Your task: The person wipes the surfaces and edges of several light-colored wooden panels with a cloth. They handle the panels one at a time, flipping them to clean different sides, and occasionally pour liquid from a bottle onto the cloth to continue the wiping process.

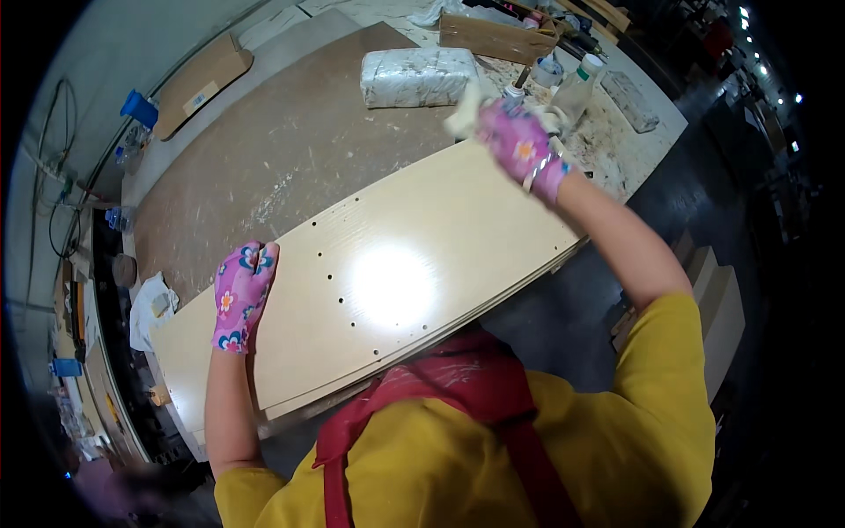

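Note:
A pale wooden panel (458,229) with rows of small dark holes lies on top of a stack in front of me, a bright light glaring off its middle. My left hand (239,295), in a pink flowered glove, is closed over the panel's left end with its fingers curled. My right hand (521,145), gloved the same way and blurred, is closed on a white cloth (466,110) at the panel's far right corner. Under the top panel, another pale panel (189,343) sticks out to the left.
On the brown-topped table (290,141) sits a plastic-wrapped block (418,77). At the back right are a cardboard box (497,37) of items, a clear bottle (576,88) and a grey block (629,101). A white rag (152,310) lies at left; boards (717,308) stand at right.

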Available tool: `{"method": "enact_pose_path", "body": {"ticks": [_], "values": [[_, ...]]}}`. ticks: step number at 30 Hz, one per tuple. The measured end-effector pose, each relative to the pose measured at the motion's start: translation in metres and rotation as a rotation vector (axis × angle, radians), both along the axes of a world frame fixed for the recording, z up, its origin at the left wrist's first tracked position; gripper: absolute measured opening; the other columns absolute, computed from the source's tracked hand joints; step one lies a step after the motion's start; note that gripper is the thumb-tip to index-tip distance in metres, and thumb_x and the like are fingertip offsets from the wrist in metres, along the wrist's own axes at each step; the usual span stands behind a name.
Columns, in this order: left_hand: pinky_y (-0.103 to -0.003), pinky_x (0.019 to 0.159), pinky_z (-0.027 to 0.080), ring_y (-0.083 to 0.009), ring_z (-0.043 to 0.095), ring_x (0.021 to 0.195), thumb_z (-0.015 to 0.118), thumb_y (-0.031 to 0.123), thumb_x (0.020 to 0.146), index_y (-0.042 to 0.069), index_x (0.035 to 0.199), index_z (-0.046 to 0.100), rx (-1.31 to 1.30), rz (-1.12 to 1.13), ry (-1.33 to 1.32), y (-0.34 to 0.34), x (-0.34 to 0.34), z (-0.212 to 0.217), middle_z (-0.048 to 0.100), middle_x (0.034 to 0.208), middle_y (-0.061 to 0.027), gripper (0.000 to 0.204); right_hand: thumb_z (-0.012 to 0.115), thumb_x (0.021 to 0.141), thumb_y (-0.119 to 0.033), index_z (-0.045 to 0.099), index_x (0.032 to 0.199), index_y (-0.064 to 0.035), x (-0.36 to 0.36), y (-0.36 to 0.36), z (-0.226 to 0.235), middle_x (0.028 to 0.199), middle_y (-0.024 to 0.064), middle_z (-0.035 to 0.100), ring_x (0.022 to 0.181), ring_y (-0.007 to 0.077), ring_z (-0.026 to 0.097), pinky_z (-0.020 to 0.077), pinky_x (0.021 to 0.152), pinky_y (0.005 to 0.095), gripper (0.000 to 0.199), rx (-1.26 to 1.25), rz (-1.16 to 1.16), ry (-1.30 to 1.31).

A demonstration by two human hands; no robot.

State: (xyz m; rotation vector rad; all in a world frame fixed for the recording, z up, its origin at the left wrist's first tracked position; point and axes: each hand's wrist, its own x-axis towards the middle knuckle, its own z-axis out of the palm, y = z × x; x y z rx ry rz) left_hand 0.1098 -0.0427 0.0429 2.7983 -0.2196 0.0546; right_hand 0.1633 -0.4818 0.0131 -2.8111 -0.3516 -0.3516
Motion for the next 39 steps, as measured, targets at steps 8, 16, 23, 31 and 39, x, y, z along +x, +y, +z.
{"method": "enact_pose_path", "body": {"ticks": [8, 16, 23, 31, 39], "values": [[-0.04, 0.072, 0.047, -0.0358, 0.061, 0.084, 0.051, 0.034, 0.092, 0.003, 0.091, 0.064, -0.062, -0.018, -0.042, -0.003, -0.001, -0.002, 0.064, 0.086, -0.0184, 0.034, 0.057, 0.087, -0.024, 0.059, 0.103, -0.0043, -0.025, -0.107, 0.062, 0.096, 0.0178, 0.061, 0.091, 0.0357, 0.059, 0.0475, 0.082, 0.0378, 0.025, -0.071, -0.32, 0.131], [-0.04, 0.078, 0.047, -0.0354, 0.061, 0.09, 0.05, 0.034, 0.093, 0.004, 0.098, 0.064, -0.059, -0.02, -0.011, -0.001, 0.0, 0.004, 0.065, 0.094, -0.0177, 0.034, 0.059, 0.083, -0.013, 0.058, 0.11, -0.0028, -0.105, 0.028, 0.039, 0.108, 0.0153, 0.058, 0.101, 0.0324, 0.056, 0.0435, 0.09, 0.043, 0.029, 0.005, 0.355, -0.235], [-0.039, 0.078, 0.047, -0.0353, 0.061, 0.09, 0.046, 0.036, 0.095, 0.004, 0.1, 0.063, -0.094, 0.011, 0.07, -0.005, -0.002, 0.001, 0.065, 0.095, -0.0172, 0.037, 0.055, 0.088, -0.02, 0.054, 0.101, -0.0015, -0.09, -0.16, 0.061, 0.094, 0.0208, 0.059, 0.087, 0.0377, 0.058, 0.0478, 0.077, 0.0373, 0.023, -0.176, -0.381, -0.19], [-0.037, 0.088, 0.046, -0.0311, 0.061, 0.101, 0.049, 0.034, 0.093, 0.007, 0.119, 0.058, -0.058, 0.026, 0.026, 0.007, -0.005, -0.003, 0.063, 0.11, -0.017, 0.038, 0.055, 0.093, -0.012, 0.055, 0.119, 0.0007, -0.097, 0.022, 0.176, 0.106, 0.0051, 0.064, 0.092, 0.0111, 0.061, 0.0506, 0.079, 0.0234, 0.029, 1.28, 0.317, -0.097], [-0.027, 0.081, 0.048, -0.0128, 0.056, 0.089, 0.066, 0.0, 0.077, 0.003, 0.105, 0.059, -1.103, -0.775, 0.178, -0.081, -0.04, 0.026, 0.059, 0.097, -0.0031, 0.03, 0.061, 0.088, -0.025, 0.055, 0.118, 0.0003, -0.109, 0.169, 0.066, 0.107, 0.0109, 0.06, 0.1, 0.0186, 0.056, 0.045, 0.086, 0.032, 0.04, 0.724, 0.408, 0.27]]}}
